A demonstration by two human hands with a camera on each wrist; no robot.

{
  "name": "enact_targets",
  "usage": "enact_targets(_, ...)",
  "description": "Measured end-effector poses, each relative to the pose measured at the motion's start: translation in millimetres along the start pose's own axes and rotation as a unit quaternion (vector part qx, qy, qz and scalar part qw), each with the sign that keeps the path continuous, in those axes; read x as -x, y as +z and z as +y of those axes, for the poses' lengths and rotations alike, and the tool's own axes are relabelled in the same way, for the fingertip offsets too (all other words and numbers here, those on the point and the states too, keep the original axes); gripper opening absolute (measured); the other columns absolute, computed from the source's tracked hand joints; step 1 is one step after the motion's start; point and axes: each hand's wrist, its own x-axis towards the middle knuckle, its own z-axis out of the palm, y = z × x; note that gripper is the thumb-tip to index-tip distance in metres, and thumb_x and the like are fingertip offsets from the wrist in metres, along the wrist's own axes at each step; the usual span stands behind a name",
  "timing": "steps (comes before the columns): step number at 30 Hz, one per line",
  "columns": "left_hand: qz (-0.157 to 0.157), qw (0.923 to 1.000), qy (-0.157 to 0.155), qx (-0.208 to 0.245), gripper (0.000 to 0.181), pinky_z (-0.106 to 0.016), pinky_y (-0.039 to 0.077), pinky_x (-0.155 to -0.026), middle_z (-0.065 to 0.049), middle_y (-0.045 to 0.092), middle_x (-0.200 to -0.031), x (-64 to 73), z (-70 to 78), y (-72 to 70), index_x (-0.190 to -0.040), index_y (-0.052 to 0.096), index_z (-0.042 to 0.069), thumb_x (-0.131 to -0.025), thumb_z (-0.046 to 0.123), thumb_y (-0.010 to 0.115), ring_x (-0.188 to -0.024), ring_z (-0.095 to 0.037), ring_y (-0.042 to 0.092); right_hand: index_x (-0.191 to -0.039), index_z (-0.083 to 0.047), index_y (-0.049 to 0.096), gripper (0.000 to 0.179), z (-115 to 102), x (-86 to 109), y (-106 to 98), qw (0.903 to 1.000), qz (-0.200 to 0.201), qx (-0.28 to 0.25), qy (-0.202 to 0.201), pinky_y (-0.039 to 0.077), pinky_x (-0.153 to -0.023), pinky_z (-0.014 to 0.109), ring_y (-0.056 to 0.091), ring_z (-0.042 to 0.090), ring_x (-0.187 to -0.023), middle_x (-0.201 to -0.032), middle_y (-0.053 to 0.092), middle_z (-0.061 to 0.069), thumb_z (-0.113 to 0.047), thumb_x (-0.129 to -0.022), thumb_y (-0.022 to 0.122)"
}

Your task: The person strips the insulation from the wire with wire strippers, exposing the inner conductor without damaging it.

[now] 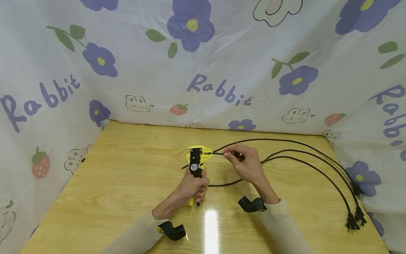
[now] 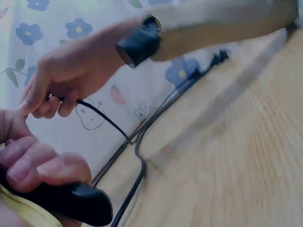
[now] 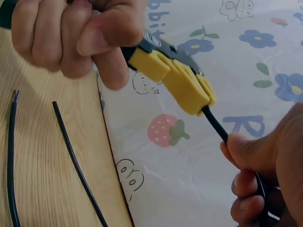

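My left hand (image 1: 191,187) grips the handles of a yellow and black wire stripper (image 1: 195,155), held upright above the table. A black power cord (image 1: 218,153) runs into the stripper's yellow head from the right. My right hand (image 1: 248,165) pinches that cord a short way from the head, between thumb and fingers. In the right wrist view, the cord (image 3: 215,124) enters the nose of the stripper (image 3: 182,85), and its tip is hidden inside. The left wrist view shows the black handle end (image 2: 90,203) under the curled left fingers (image 2: 40,161).
Other black cords lie on the wooden table (image 1: 127,158). One cord (image 3: 13,142) has thin wires showing at its end; another (image 3: 71,151) ends bluntly. Their plugs (image 1: 352,222) rest at the right edge. A printed cloth (image 1: 215,63) stands behind and at both sides.
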Motion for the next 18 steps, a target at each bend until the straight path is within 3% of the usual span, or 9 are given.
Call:
enact_targets(5, -0.008, 0.9998, 0.015, 0.001, 0.034, -0.026, 0.037, -0.037, 0.007, 0.031, -0.049, 7.6, 0.4, -9.5, -0.067, 0.035, 0.015, -0.092, -0.003, 0.05, -0.036, -0.007, 0.029, -0.1, -0.014, 0.078, 0.009, -1.3, -3.0, 6.4, 0.9997, -0.023, -0.01, 0.007, 0.038, -0.05, 0.02, 0.042, 0.006, -0.053, -0.075, 0.064, -0.001, -0.02, -0.098, 0.071)
enact_targets(13, -0.107, 0.9914, 0.074, -0.019, 0.028, -0.028, 0.05, -0.043, 0.005, 0.039, -0.055, 10.0, 16.2, -8.5, -0.073, 0.039, 0.008, -0.095, -0.002, 0.053, -0.042, -0.012, 0.039, -0.102, -0.014, 0.078, 0.01, -3.2, -1.2, -10.7, 0.9994, -0.026, -0.022, 0.001, 0.036, -0.046, 0.022, 0.038, 0.006, -0.049, -0.078, 0.067, -0.001, -0.019, -0.098, 0.07)
enact_targets(18, -0.134, 0.9868, 0.088, -0.024, 0.026, -0.03, 0.054, -0.045, 0.003, 0.041, -0.058, 6.1, 22.4, -0.8, -0.075, 0.042, 0.006, -0.096, -0.001, 0.054, -0.043, -0.014, 0.042, -0.101, -0.017, 0.078, 0.008, -4.5, 0.3, -25.3, 0.9996, -0.018, -0.021, -0.007, 0.035, -0.046, 0.022, 0.038, 0.007, -0.05, -0.08, 0.068, -0.002, -0.018, -0.098, 0.07)
